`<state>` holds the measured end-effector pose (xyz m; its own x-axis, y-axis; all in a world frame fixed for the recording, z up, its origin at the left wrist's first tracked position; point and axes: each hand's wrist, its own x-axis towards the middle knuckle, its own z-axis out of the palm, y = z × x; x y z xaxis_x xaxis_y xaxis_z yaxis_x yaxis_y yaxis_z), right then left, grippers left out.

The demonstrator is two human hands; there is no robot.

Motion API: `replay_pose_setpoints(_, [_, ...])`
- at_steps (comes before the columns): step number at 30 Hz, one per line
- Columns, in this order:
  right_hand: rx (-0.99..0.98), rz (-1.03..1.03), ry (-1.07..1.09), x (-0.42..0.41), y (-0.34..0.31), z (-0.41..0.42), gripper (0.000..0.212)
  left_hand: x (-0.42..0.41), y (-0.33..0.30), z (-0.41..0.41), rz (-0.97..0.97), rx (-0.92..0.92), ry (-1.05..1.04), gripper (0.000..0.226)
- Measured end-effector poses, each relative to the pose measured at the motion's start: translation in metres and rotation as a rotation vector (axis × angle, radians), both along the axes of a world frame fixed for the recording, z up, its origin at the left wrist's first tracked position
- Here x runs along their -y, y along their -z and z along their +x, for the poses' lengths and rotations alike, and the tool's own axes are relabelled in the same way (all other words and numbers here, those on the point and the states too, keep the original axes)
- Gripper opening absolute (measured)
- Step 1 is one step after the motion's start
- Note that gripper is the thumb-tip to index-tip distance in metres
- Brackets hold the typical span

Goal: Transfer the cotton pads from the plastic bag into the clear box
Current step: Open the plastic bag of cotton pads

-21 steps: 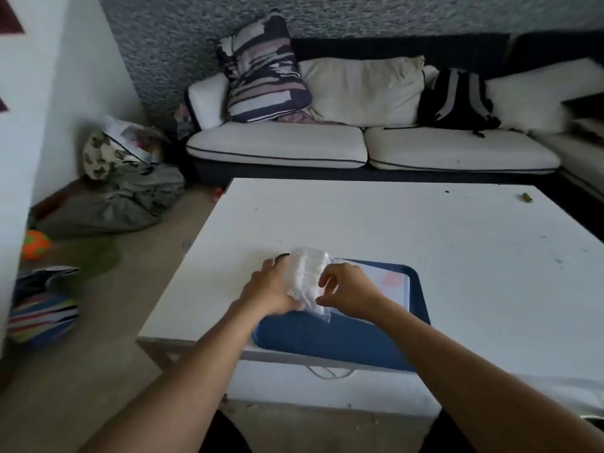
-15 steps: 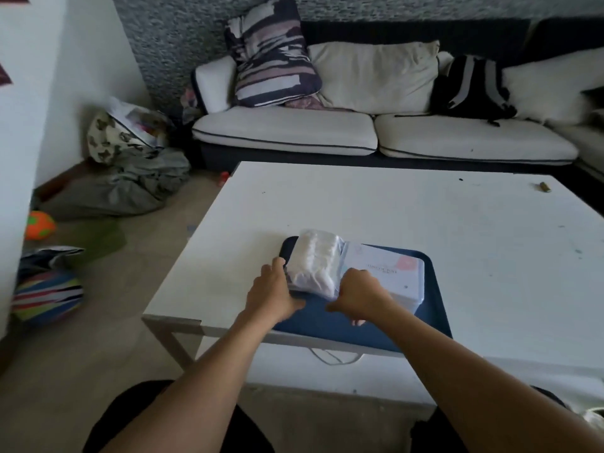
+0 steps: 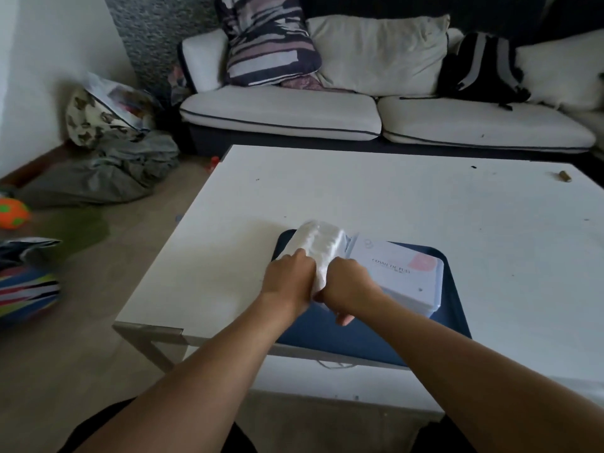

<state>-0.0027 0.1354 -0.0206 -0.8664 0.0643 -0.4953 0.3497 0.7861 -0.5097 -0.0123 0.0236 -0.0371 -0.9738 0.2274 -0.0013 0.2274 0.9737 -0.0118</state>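
A clear plastic bag of white cotton pads (image 3: 322, 245) lies on the left end of a dark blue tray (image 3: 330, 335) near the table's front edge. My left hand (image 3: 289, 277) grips the bag's near left side. My right hand (image 3: 348, 287) grips its near right side, fingers curled under the plastic. The clear box (image 3: 405, 276), lid shut and printed with lettering and a pink patch, sits on the tray just right of the bag.
The white table (image 3: 425, 204) carries a small brown object (image 3: 564, 176) at the far right. A sofa with cushions and a black backpack (image 3: 483, 71) stands behind. Bags, grey cloth and an orange ball (image 3: 13, 214) lie on the floor to the left.
Both hands have lowered the bag from above the tray onto it, beside the box. The camera has moved closer and tilted down.
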Motion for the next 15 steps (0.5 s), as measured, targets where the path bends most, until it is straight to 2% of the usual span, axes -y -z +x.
replay_pose_setpoints(4, [0.159,-0.095,0.004,-0.008,0.01,-0.002,0.031,0.011,-0.001,-0.005,-0.063,0.046,-0.071,0.02])
replay_pose_setpoints(6, [0.224,-0.266,0.117,-0.008,0.01,-0.004,0.03,0.014,-0.003,-0.005,-0.042,0.072,-0.058,0.014])
replay_pose_setpoints(8, [0.215,-0.347,0.182,-0.009,0.01,-0.004,0.021,0.015,-0.003,-0.002,-0.019,0.1,-0.034,0.012])
replay_pose_setpoints(11, [0.171,-0.392,0.159,-0.01,0.008,-0.002,0.016,0.017,-0.003,0.001,0.005,0.079,0.013,0.01])
replay_pose_setpoints(15, [-0.024,-0.448,0.151,-0.014,-0.01,-0.005,0.019,0.024,-0.016,0.001,0.111,-0.019,0.06,0.011])
